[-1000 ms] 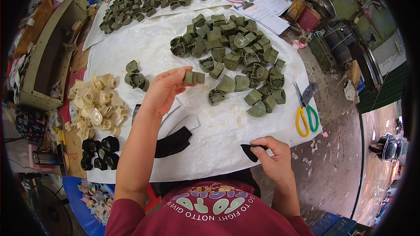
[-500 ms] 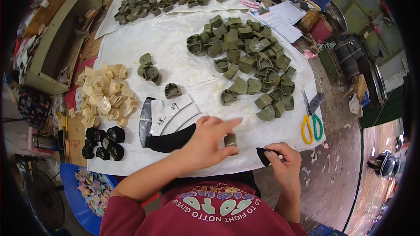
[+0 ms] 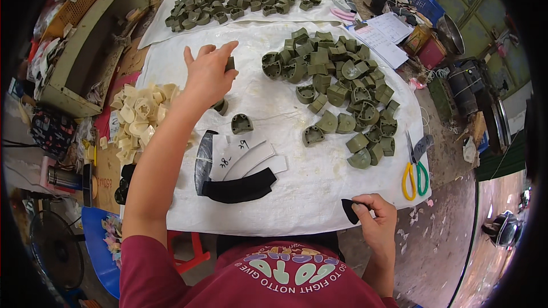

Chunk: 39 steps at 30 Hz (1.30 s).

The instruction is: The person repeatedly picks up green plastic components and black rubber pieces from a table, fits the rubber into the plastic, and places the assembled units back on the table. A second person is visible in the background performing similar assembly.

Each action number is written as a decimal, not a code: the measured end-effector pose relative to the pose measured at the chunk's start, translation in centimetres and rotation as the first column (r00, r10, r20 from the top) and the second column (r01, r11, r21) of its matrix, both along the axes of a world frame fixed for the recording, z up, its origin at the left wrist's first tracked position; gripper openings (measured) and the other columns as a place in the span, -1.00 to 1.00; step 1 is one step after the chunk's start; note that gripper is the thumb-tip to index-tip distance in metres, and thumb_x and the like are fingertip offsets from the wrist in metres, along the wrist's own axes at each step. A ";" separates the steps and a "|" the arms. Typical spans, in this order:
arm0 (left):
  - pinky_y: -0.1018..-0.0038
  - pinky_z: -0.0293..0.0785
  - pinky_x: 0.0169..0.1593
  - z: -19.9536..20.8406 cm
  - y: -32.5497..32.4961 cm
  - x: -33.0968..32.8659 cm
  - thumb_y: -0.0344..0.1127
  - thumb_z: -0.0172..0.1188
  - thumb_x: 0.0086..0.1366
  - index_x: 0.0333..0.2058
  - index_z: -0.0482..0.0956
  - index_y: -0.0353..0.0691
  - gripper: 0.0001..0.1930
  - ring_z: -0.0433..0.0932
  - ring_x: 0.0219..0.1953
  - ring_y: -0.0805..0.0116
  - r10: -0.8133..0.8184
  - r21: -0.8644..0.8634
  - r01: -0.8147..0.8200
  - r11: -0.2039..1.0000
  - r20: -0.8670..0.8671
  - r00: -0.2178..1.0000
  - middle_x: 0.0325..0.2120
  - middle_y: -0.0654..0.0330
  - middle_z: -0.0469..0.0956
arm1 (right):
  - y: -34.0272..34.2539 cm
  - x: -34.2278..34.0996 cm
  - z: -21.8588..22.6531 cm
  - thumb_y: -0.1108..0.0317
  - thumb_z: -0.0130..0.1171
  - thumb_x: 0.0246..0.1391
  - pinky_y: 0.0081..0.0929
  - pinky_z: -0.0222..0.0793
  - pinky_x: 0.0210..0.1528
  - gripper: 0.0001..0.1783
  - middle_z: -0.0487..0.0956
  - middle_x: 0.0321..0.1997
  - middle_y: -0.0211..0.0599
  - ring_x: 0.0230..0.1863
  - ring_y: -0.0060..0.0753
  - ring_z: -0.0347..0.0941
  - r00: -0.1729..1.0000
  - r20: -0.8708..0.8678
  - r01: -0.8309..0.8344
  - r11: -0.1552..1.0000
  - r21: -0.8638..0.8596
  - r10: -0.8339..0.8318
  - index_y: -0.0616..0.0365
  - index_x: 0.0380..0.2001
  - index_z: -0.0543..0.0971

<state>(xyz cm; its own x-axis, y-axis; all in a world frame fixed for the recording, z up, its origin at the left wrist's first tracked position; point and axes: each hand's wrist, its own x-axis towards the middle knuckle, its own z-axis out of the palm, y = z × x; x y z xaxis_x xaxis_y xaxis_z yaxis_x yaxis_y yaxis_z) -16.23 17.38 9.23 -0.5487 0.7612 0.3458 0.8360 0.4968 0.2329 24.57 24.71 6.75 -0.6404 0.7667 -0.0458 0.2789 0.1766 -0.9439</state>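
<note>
The right hand [image 3: 377, 217] pinches a black, pointed scrap [image 3: 349, 211] — matte, clothlike — while the left hand [image 3: 209, 75] splays beside an olive block [image 3: 230, 64] (gripped or not, I can't tell).

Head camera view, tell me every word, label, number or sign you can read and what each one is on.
I don't copy out wording or numbers; this is where they stand:
Maroon shirt: large curved lettering, readable.
White card: handwritten figures, readable.
Brown cardboard, left: printed characters, only partly readable.
White sheets, upper right: too small to read.
Dark grey piece, right: marks too blurred to read.
</note>
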 end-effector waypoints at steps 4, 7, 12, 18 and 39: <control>-0.34 -0.27 0.25 -2.7 2.4 -2.0 -0.46 0.20 0.05 0.15 0.35 -0.07 -0.38 0.33 0.15 0.04 0.005 -0.266 -0.065 0.962 -0.220 0.975 -0.20 0.14 0.59 | 0.2 -0.4 0.3 0.57 0.19 0.00 -0.68 0.32 -0.31 -0.88 0.58 -0.44 -0.39 -0.40 -0.67 0.41 1.000 -0.003 -0.022 1.000 -0.005 0.022 0.30 -0.33 0.60; -0.39 -0.30 0.23 -5.3 2.7 -2.0 -0.56 0.06 0.03 0.12 0.36 -0.16 -0.41 0.30 0.19 -0.02 -0.065 -0.368 -0.008 0.930 -0.186 0.980 -0.14 0.09 0.58 | 0.2 -0.6 0.1 0.57 0.19 0.00 -0.68 0.32 -0.32 -0.87 0.58 -0.44 -0.39 -0.41 -0.67 0.40 0.999 -0.021 -0.036 0.999 0.004 0.037 0.30 -0.33 0.60; -0.36 -0.33 0.25 -7.4 2.4 -1.0 -0.46 0.11 0.06 0.15 0.34 -0.06 -0.40 0.13 0.30 0.00 -0.095 -0.150 0.081 0.985 -0.092 0.991 0.14 0.11 0.36 | 0.3 -0.5 0.0 0.58 0.18 0.00 -0.69 0.32 -0.34 -0.87 0.58 -0.43 -0.38 -0.41 -0.69 0.41 0.999 0.016 -0.042 0.999 0.008 0.042 0.31 -0.32 0.60; -0.07 0.02 0.20 -2.4 -3.3 3.3 -0.35 0.29 -0.02 -0.03 0.49 -0.11 -0.51 0.31 0.10 0.11 -0.239 -0.142 0.250 0.958 0.086 0.967 -0.08 0.10 0.42 | 0.4 -0.3 -0.1 0.56 0.18 0.00 -0.67 0.34 -0.34 -0.87 0.59 -0.44 -0.37 -0.41 -0.68 0.43 1.000 0.021 -0.021 0.999 0.027 0.021 0.29 -0.32 0.60; 0.09 0.25 0.23 -5.1 -7.2 11.6 -0.35 0.15 0.06 0.12 0.35 -0.26 -0.42 0.39 0.12 -0.09 -0.831 0.675 -0.484 0.557 0.448 -0.331 -0.01 -0.04 0.46 | 0.4 -1.7 0.9 0.60 0.15 -0.02 -0.59 0.37 -0.28 -0.83 0.59 -0.36 -0.27 -0.35 -0.51 0.49 0.986 -0.076 -0.136 0.980 0.148 0.149 0.28 -0.30 0.60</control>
